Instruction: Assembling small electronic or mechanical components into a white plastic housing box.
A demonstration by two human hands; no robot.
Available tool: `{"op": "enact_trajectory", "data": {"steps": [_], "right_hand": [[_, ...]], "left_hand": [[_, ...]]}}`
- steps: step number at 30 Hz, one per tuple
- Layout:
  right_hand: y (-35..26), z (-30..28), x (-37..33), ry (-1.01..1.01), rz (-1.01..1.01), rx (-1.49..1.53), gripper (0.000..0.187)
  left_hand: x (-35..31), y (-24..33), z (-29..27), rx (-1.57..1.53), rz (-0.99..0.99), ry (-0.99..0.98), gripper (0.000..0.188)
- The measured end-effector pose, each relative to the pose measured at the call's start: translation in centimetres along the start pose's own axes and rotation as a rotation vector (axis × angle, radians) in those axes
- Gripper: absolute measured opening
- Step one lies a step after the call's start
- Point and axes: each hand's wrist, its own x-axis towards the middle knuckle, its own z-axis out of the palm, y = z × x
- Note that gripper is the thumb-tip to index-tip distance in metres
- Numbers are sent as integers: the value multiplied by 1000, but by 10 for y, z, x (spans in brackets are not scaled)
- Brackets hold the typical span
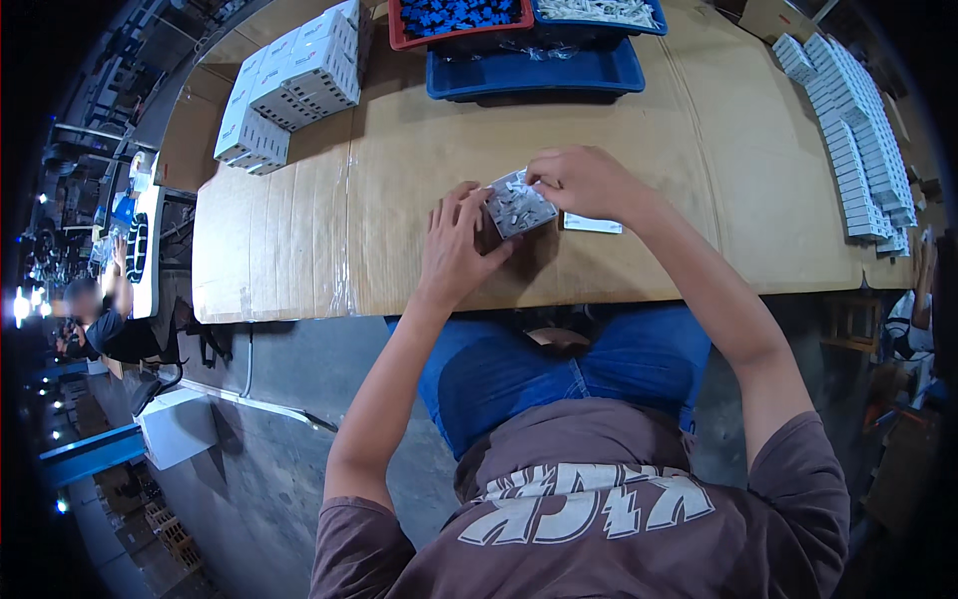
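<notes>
Both hands on it: left hand [454,240] steadies the small grey box [518,204] of pale parts mid-table, right hand [584,183] pinches its top edge (white card [592,224] just beside). Blue trays [534,72] behind, white boxes [289,85] stacked left.

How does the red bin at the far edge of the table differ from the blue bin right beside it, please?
The red bin holds dark blue pieces; the blue bin holds whitish pieces. The red bin sits to the left, the blue bin to the right. Both rest on a wider blue tray, beyond the hands.
</notes>
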Motion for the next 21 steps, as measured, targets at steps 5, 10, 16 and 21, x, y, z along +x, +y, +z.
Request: {"op": "enact_trajectory", "data": {"steps": [5,10,16,21], "right_hand": [[15,-18,9,139,120,244,22],[50,-33,52,364,255,593,25],[100,-68,150,517,255,364,28],[118,-78,246,588,249,167,29]], "left_hand": [[-3,-10,-3,115,2,-42,98],[-6,-11,1,110,-67,-15,103],[-1,-8,-6,84,-65,-42,104],[4,-8,-11,45,-84,-73,101]]}}
